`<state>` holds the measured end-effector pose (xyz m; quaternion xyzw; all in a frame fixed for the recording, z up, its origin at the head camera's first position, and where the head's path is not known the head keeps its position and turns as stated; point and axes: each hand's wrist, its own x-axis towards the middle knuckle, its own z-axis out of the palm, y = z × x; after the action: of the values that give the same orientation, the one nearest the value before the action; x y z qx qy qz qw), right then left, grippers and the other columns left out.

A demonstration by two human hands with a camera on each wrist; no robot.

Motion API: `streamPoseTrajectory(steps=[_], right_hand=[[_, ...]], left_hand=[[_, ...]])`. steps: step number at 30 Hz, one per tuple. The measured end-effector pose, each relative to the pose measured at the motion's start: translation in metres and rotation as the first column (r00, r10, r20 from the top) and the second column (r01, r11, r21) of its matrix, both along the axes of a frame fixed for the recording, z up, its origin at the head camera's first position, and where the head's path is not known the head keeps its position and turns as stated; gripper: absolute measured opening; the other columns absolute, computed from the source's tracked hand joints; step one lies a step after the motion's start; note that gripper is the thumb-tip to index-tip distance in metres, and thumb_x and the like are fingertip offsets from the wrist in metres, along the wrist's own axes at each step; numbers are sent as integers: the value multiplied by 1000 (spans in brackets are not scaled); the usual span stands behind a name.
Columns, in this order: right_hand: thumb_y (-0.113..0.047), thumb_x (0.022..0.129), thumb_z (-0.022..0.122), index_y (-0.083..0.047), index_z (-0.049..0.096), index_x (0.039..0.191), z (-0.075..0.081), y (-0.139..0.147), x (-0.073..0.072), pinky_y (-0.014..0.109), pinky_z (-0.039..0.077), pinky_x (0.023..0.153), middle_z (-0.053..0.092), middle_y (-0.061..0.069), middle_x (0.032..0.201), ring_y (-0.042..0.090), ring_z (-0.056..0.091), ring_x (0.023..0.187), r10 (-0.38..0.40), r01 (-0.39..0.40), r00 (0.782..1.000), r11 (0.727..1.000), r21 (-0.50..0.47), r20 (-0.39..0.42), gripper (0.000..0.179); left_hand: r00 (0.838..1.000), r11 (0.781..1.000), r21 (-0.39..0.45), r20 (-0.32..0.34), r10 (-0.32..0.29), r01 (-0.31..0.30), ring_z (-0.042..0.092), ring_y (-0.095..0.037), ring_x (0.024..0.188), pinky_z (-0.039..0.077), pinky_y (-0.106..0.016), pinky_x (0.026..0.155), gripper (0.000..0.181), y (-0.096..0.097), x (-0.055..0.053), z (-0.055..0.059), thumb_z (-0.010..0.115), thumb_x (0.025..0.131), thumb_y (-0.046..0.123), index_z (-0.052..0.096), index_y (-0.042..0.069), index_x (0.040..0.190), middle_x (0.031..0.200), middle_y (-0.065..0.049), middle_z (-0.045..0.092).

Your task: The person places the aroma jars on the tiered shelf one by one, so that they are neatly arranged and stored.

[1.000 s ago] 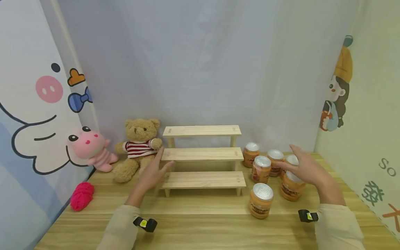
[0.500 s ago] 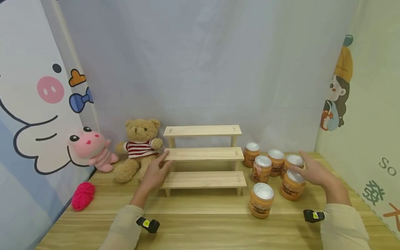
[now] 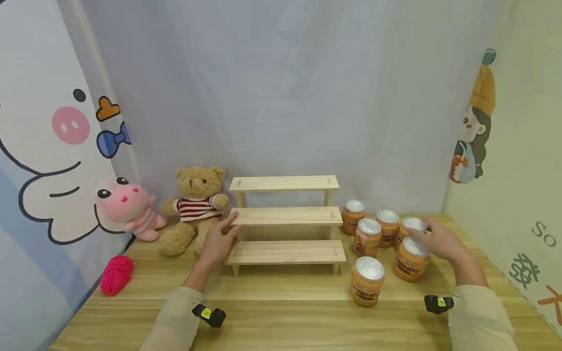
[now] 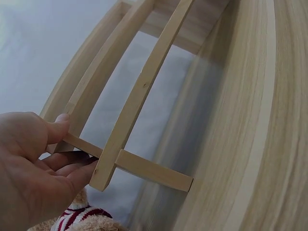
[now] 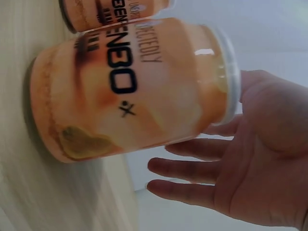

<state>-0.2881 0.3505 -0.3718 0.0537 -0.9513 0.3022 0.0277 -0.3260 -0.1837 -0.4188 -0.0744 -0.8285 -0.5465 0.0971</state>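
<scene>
In the head view, my left hand [image 3: 219, 239] holds the left end of a three-tier wooden step shelf [image 3: 285, 216]. The left wrist view has the thumb [image 4: 58, 129] against the middle board and the other fingers bent behind the side frame. My right hand [image 3: 444, 240] is at the rearmost can on the right [image 3: 414, 224], an orange can with a silver lid, its thumb across the front of the lid. Another orange can [image 5: 130, 91] fills much of the right wrist view; beyond it the fingers [image 5: 185, 168] extend fairly straight. The can's contact with the fingertips is hidden.
Several more orange cans stand right of the shelf, one nearest the front [image 3: 367, 282]. On the left are a teddy bear [image 3: 197, 209], a pink plush toy [image 3: 131, 207] and red yarn [image 3: 116, 275]. A grey curtain [image 3: 281, 97] hangs behind the wooden table [image 3: 263, 312].
My right hand moved right and back from above the cans, then came in closer around the rearmost right one, its thumb-to-finger gap narrowing. The left hand settled on the shelf's left end.
</scene>
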Motion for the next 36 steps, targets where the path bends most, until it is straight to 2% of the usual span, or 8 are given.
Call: streamPoseTrajectory(steps=[4,9,14,18,21,28,32,36], right_hand=[[-44,98,64,19,41,139,11,2,4,59,52,85,48,45,129,59,50,116,4,-5,1000,998,56,20,78],[-45,89,75,18,57,124,22,7,12,45,57,72,68,29,107,37,68,90,43,-48,989,998,33,143,74],[-35,85,81,13,57,130,12,14,11,40,57,71,69,18,109,26,66,92,170,-163,957,985,-50,235,70],[-22,84,82,12,52,133,-3,20,7,41,55,77,65,17,117,26,60,102,299,-253,917,947,-196,265,67],[-17,86,79,12,52,135,-12,25,6,39,54,82,64,18,121,23,59,106,345,-273,904,921,-279,252,63],[-13,88,75,4,62,132,-19,35,8,29,54,83,69,7,116,13,63,103,349,-283,928,889,-361,132,49],[-3,92,67,-10,73,121,-16,37,9,28,55,81,72,-3,107,11,66,98,357,-299,934,823,-483,30,30],[7,96,55,-20,75,116,-9,33,4,31,56,82,72,-4,108,12,66,100,395,-331,918,704,-628,-40,39]], left_hand=[[1000,1000,3,-12,20,-20,61,-23,98,53,-25,73,51,0,-1,-1,61,102,21,48,11,150,140,-23,55],[999,999,5,-9,32,-32,61,-20,88,50,-21,68,51,0,0,0,62,102,20,47,11,151,131,-24,61],[1000,999,26,-5,25,-24,61,-18,81,51,-22,68,50,1,1,0,61,103,20,47,11,150,112,-26,68],[1000,998,61,-24,15,-14,63,-20,85,54,-24,73,47,0,0,-1,62,102,18,52,9,147,110,-26,68],[1000,996,86,-27,10,-8,64,-23,88,56,-26,76,46,0,0,-2,63,101,17,54,9,146,109,-26,69],[1000,992,130,9,-4,2,61,-38,111,57,-30,84,47,0,2,-2,63,101,16,52,10,147,122,-27,64],[1000,990,138,18,-3,0,59,-40,115,56,-32,87,48,0,1,-3,63,101,17,52,10,147,124,-28,63],[1000,989,148,26,3,-7,59,-40,113,57,-30,86,47,0,1,-2,63,101,16,52,11,147,121,-29,63]])
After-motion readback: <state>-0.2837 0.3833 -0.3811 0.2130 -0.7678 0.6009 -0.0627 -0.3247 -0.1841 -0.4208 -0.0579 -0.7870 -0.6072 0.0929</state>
